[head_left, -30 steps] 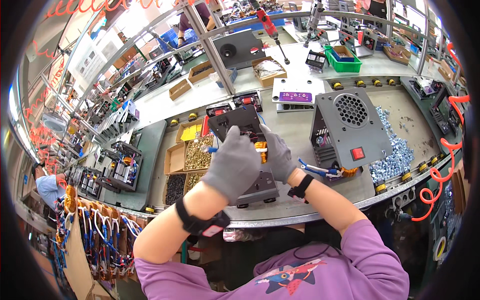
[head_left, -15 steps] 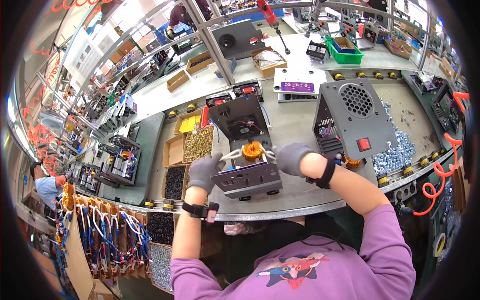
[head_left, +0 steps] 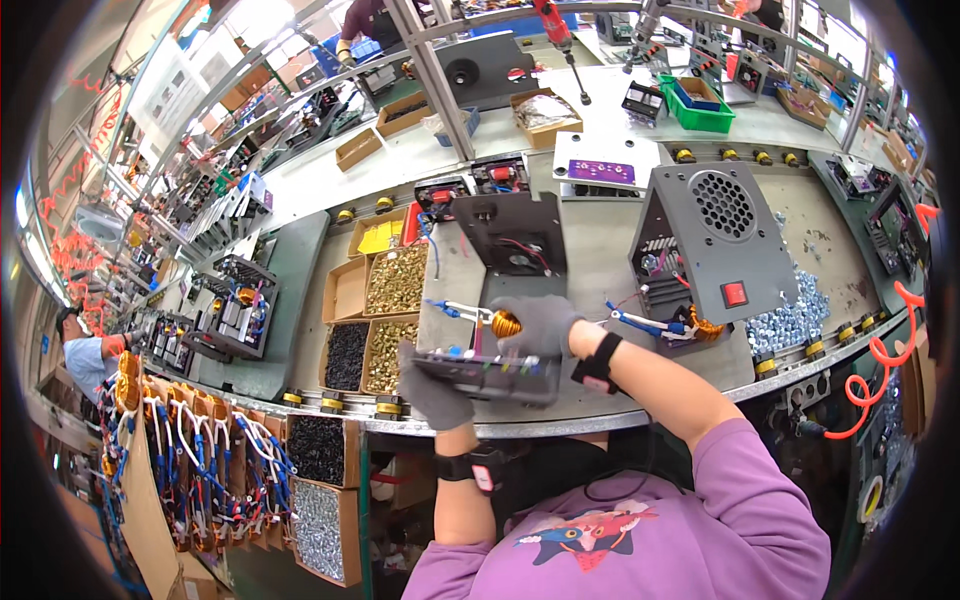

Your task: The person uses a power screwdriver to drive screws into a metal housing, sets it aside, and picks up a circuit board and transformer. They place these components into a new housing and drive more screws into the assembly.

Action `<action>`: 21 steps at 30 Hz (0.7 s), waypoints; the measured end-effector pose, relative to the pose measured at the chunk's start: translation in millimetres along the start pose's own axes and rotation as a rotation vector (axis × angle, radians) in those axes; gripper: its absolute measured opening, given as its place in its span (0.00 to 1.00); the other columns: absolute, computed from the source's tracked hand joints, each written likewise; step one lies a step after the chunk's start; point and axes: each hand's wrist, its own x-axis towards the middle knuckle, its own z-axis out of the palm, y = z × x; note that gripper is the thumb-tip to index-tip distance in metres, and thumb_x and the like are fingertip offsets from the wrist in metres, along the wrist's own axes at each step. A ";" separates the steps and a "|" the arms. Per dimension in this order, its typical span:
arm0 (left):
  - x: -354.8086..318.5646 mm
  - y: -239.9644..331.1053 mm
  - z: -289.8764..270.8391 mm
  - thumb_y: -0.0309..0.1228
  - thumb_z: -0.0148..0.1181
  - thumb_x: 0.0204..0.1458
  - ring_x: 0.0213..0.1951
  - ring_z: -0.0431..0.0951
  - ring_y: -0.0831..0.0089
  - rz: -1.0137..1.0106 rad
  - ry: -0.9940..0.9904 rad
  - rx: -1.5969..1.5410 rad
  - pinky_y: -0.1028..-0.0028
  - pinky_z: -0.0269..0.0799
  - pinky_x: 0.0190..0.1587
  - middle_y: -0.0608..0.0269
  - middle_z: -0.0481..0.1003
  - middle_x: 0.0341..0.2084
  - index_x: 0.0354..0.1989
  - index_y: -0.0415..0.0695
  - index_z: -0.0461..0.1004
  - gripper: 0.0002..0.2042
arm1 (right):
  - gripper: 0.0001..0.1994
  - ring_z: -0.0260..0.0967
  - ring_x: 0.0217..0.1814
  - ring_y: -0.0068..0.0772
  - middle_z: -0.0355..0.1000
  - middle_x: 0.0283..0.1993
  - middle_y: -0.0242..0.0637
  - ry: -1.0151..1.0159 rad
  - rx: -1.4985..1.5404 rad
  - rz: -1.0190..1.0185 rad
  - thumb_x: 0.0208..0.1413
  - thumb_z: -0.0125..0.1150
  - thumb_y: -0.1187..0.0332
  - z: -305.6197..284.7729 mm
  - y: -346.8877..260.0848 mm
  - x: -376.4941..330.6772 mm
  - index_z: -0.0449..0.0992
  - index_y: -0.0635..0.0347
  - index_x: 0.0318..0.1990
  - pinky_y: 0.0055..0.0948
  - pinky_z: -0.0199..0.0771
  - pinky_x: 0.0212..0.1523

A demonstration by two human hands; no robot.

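My left hand (head_left: 436, 388), in a grey glove, grips the left end of a dark metal panel (head_left: 490, 372) that carries small components and is tilted and blurred. Just behind it my gloved right hand (head_left: 545, 325) closes around the right side of a copper-wound ring coil (head_left: 507, 323); some fingers are hidden. White leads with blue sleeves (head_left: 458, 309) run left from the coil. Behind both hands stands an upright dark grey housing plate (head_left: 512, 230) with a round opening and thin wires. To the right is a grey case (head_left: 715, 235) with a honeycomb vent and red switch.
Cardboard boxes of brass fasteners (head_left: 396, 282) and black screws (head_left: 347, 355) stand left. Silver fasteners (head_left: 792, 315) lie loose at right. A red power driver (head_left: 553, 25) hangs beyond the bench. Bundled coils (head_left: 205, 470) hang at lower left. A co-worker's sleeve (head_left: 365, 18) shows at the back.
My right hand has moved left onto the coil, whose leads now point left. My left hand has come lower to the panel's end, and the panel has tilted.
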 end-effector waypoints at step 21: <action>75.7 -1.7 4.6 0.40 0.44 0.61 0.22 0.72 0.72 -0.010 -0.205 0.101 0.73 0.71 0.25 0.65 0.70 0.23 0.33 0.46 0.69 0.13 | 0.26 0.69 0.46 0.43 0.71 0.41 0.44 0.377 -0.410 -0.390 0.45 0.57 0.64 16.6 -7.9 -77.8 0.69 0.62 0.55 0.39 0.64 0.53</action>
